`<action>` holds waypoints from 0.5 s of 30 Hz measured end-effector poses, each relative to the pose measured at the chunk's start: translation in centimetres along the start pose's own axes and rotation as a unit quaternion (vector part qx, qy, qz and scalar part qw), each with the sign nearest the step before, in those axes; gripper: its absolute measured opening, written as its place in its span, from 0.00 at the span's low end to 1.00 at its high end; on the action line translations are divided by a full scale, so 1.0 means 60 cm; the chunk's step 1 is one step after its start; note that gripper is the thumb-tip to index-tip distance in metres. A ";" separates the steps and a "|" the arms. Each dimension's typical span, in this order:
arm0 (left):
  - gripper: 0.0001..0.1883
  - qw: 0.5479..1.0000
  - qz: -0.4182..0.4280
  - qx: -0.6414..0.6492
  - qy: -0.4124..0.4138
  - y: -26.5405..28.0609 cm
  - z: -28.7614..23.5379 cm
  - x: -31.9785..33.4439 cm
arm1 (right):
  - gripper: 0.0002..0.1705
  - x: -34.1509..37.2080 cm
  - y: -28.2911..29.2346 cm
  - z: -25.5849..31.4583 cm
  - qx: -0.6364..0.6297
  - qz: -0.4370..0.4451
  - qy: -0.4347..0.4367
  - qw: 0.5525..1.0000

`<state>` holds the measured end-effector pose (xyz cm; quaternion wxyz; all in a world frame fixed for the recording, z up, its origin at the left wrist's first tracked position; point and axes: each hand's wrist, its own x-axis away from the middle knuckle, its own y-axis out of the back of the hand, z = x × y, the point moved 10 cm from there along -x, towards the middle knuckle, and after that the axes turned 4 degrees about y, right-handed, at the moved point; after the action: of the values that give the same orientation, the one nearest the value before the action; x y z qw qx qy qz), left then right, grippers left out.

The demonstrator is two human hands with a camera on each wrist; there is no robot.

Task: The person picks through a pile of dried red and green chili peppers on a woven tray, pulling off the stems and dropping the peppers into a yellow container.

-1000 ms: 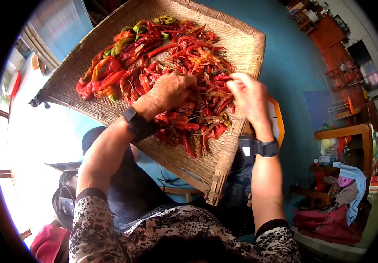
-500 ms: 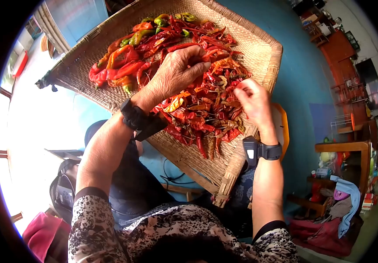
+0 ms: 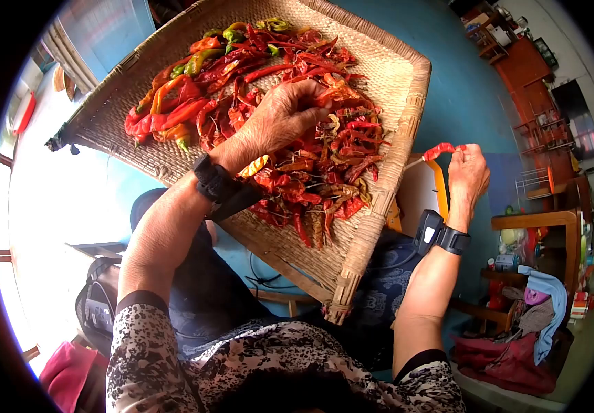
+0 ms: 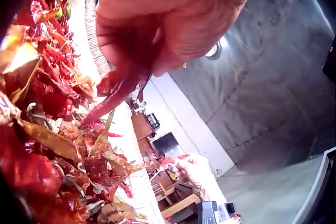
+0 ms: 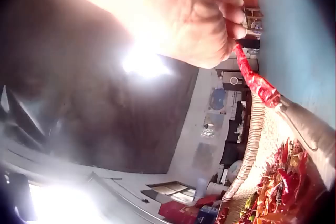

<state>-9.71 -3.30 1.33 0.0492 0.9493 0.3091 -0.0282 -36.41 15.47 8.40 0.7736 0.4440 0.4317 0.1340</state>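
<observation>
A woven tray (image 3: 388, 74) bears a heap of wrinkled red chilies (image 3: 352, 148), with a few green and orange ones at its far left. Over the heap, my left hand (image 3: 276, 122) pinches a dark red chili (image 4: 116, 96), whose tip points down at the pile in the left wrist view. My right hand (image 3: 469, 177) is out past the tray's right edge and pinches a bright red chili (image 3: 437, 151) by one end. In the right wrist view this chili (image 5: 260, 88) extends from the fingertips, its pale stem end away from the hand.
Beside the tray, partly under its right edge, is a container with an orange rim (image 3: 441, 189). A wooden chair (image 3: 538, 220) heaped with cloths stands at the right. A dark bag (image 3: 97, 303) sits at the lower left, by the person's leg.
My right hand has moved from the heap to the right, beyond the tray edge, carrying a red chili. My left hand has shifted up and right over the heap.
</observation>
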 end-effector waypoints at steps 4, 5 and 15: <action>0.04 1.000 0.008 0.014 -0.014 -0.005 -0.009 0.005 | 0.16 0.005 0.012 0.021 0.139 -0.034 0.021 0.990; 0.04 1.000 0.006 0.007 -0.025 -0.005 -0.014 0.007 | 0.18 0.011 0.030 0.051 0.155 -0.117 0.092 0.977; 0.05 0.998 0.062 0.008 -0.032 -0.029 -0.026 0.033 | 0.25 0.112 -0.147 0.278 -0.555 0.375 -0.025 0.742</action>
<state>-9.08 -0.57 2.61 0.0535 0.9656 0.2477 -0.0575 -20.84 4.89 1.52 0.7812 0.0653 0.0600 0.6179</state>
